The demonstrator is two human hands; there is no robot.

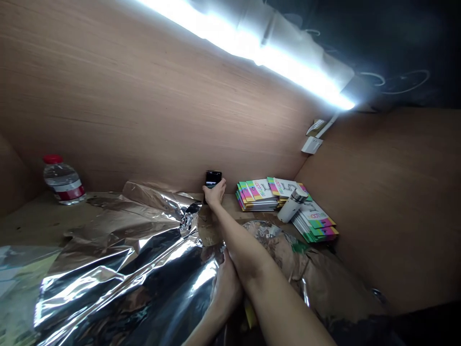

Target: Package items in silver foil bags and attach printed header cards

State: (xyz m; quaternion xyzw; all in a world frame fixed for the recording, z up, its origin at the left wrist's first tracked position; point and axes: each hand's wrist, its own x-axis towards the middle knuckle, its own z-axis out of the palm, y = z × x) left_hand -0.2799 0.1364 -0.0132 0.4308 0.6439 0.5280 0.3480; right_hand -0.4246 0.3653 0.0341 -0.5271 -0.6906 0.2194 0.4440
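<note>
My right hand (214, 192) reaches to the back of the desk and holds a black smartphone (213, 178) upright against the wooden back panel. My left hand (226, 288) lies lower down, partly under my right forearm, at the edge of a crumpled sheet of silver foil (118, 254). Its fingers are hidden behind the foil, so I cannot see exactly how they hold it. The foil spreads over the left of the desk, and its shiny folds reflect the light.
A capped plastic water bottle (64, 179) lies at the back left. Stacks of colourful booklets (257, 195) sit at the back right with a white-and-silver flask (292, 205) lying on them. Crumpled brown paper (309, 274) lies at lower right. Wooden panels enclose the desk, with a light strip overhead.
</note>
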